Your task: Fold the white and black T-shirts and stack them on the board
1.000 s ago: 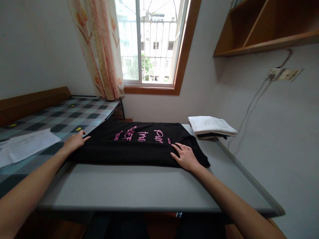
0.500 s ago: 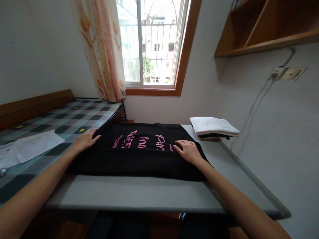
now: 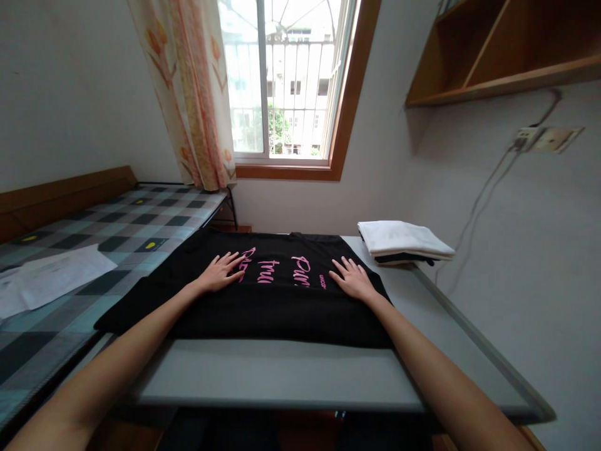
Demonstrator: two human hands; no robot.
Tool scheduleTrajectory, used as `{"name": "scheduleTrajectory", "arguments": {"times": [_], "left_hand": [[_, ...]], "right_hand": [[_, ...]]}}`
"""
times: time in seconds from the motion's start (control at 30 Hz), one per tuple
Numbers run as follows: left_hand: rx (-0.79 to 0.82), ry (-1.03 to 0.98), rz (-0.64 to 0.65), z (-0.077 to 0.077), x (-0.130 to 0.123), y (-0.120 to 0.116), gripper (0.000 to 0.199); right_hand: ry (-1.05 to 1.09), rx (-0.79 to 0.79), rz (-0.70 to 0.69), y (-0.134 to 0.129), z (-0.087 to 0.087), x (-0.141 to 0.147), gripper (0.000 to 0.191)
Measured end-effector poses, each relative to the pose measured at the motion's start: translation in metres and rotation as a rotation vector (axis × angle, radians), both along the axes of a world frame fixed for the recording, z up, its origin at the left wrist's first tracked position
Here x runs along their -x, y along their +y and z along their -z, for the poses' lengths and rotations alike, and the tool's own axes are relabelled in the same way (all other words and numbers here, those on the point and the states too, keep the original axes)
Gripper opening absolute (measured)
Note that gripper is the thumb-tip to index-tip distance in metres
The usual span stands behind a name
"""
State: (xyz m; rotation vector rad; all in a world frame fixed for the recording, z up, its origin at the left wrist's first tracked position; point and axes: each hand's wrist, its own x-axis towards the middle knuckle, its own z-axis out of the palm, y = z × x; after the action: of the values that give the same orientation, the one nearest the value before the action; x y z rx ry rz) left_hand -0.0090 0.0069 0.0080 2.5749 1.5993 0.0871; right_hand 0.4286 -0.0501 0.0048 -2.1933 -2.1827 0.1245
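Left hand (image 3: 220, 274): open, fingers spread, flat on the black fabric garment with pink lettering (image 3: 282, 316); grips nothing, seemingly pressing it smooth.
Garment: spread across the flat grey tabletop (image 3: 282, 376), which likely gives firm backing.
Right hand (image 3: 353, 280): also open and flat, apparently steadying the neighbouring end.
Folded white cloth (image 3: 404, 238): farther right, probably kept clear.
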Motion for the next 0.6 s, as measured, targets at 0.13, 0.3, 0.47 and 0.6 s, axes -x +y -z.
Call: {"name": "scheduleTrajectory", "arguments": {"times": [0.13,0.3,0.47,0.6], "left_hand": [[0.022,0.023,-0.007,-0.003,-0.002,-0.008,0.071],[0.039,0.046,0.001,-0.004,-0.005,-0.021,0.072],[0.034,0.079,0.032,-0.005,-0.001,-0.038,0.073],[0.003,0.08,0.055,-0.013,-0.007,-0.035,0.068]], "right_hand": [[-0.007,0.003,0.0,-0.005,0.0,-0.002,0.066],[-0.022,0.009,-0.009,-0.021,-0.001,-0.003,0.065],[-0.046,0.018,-0.007,-0.046,-0.003,-0.005,0.064],[-0.06,0.017,-0.024,-0.051,-0.005,-0.006,0.066]]}}
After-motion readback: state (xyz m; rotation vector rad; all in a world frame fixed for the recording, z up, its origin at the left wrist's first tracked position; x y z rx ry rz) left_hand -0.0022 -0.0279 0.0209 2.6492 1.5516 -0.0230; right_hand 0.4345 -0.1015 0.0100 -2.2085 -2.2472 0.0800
